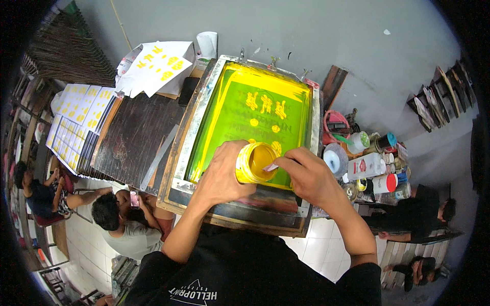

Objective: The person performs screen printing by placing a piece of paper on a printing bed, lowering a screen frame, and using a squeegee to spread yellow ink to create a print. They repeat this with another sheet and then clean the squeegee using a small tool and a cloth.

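My left hand [220, 173] is wrapped round a jar [245, 166] smeared with yellow, tilted so that the yellow ink [260, 155] inside shows. Between the thumb and fingers of my right hand [314, 178] is a small pale strip [271, 167], its tip in the jar's mouth. Both hands are over the near part of a screen-printing frame [193, 130]. Its green mesh [229, 120] carries yellow characters and round marks, with thick yellow ink along the far and left edges. The jar hides part of the lower design.
Left of the frame, a dark tabletop [135, 137] bears a metal ruler [159, 159], a black phone [189, 92] and stacked printed sheets [76, 127]. To the right stand several jars and bottles [367, 166] and a pink basket [333, 116]. Other people sit at both sides.
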Demonstrator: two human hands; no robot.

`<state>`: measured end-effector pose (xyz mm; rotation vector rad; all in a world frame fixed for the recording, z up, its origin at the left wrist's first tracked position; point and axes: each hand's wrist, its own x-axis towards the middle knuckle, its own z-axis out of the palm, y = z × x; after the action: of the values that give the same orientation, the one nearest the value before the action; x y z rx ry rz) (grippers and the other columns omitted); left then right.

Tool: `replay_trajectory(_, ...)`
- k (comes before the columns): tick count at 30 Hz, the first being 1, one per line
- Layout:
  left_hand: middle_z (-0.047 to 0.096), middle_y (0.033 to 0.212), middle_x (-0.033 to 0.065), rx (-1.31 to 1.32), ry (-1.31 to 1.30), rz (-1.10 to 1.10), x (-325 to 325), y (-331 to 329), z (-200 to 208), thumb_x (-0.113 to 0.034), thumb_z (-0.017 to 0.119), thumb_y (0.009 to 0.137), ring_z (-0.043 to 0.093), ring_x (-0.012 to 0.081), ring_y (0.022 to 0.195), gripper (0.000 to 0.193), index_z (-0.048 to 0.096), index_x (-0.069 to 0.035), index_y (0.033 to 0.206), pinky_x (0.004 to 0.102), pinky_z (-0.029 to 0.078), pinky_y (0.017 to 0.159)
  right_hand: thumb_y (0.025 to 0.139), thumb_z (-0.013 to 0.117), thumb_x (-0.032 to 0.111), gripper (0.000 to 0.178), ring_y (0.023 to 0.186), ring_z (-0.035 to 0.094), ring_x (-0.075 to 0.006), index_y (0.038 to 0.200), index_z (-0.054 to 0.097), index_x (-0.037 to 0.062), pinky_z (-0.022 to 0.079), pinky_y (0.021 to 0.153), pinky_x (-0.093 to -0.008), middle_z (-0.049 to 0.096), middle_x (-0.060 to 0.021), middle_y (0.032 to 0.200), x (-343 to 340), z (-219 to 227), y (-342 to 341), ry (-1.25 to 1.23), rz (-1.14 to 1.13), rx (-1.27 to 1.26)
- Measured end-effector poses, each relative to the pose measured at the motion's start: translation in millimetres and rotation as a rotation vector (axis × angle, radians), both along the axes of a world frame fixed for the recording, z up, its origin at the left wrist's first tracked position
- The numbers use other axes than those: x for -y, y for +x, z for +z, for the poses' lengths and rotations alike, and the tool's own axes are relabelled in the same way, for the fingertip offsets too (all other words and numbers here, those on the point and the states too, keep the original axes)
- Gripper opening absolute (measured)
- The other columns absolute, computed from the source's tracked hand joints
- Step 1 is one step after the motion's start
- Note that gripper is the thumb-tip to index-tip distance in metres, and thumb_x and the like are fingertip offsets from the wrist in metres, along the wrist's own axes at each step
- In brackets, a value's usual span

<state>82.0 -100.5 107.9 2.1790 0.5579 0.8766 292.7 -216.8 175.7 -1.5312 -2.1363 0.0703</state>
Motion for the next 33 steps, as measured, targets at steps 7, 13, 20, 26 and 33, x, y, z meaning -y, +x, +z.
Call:
replay_trajectory(7,0.063,0.12,0.0209,-0.03,0.006,0.013,3.7,5.6,-3.4,-0.011,0.081,0.058,0.058,0.044,0.114,0.075,0.054,-0.002,0.127,0.0488,0.044,0.101,0.091,0.065,0.0,0.018,0.078,0.067,-0.0372,0.109,0.069,-0.0004,0.054,0.069,-0.0414,0.066,-0.0176,0.089,-4.7,-0.4,-7.9,-0.241,-0.214,-0.311)
replay_trajectory(13,0.063,0.12,0.0215,-0.015,0.019,0.026,4.2,4.6,-2.3,-0.011,0.082,0.058,0.058,0.0444,0.114,0.076,0.054,-0.001,0.128,0.0489,0.044,0.102,0.095,0.069,0.005,0.015,0.078,0.068,-0.0309,0.107,0.071,-0.0031,0.053,0.068,-0.0361,0.07,-0.0159,0.09,-4.2,0.2,-9.6,-0.421,-0.443,-0.605)
replay_trajectory(20,0.06,0.123,0.024,0.011,0.008,0.124,7.5,2.1,-15.2,-0.011,0.085,0.057,0.055,0.0443,0.118,0.081,0.052,0.001,0.131,0.0489,0.043,0.103,0.092,0.068,-0.002,0.015,0.094,0.068,-0.0309,0.107,0.071,-0.0033,0.054,0.082,-0.0372,0.067,-0.0157,0.106,15.3,-10.4,-36.2,-0.028,-0.211,-0.167)
replay_trajectory(26,0.06,0.123,0.0234,0.063,-0.03,0.139,12.2,1.2,-17.7,-0.012,0.087,0.06,0.056,0.0438,0.118,0.081,0.052,-0.001,0.132,0.049,0.043,0.103,0.093,0.066,-0.004,0.015,0.097,0.067,-0.031,0.108,0.069,-0.0061,0.053,0.087,-0.0359,0.066,-0.0171,0.107,17.3,-8.5,-48.7,-0.097,-0.254,-0.244)
replay_trajectory(33,0.059,0.122,0.0251,0.063,-0.045,0.171,16.5,0.2,-19.0,-0.012,0.086,0.06,0.055,0.0446,0.117,0.081,0.051,0.0,0.132,0.0493,0.042,0.104,0.091,0.065,-0.007,0.017,0.094,0.065,-0.0357,0.107,0.068,-0.0073,0.053,0.085,-0.0405,0.064,-0.0194,0.104,19.5,-6.8,-53.4,-0.064,-0.248,-0.229)
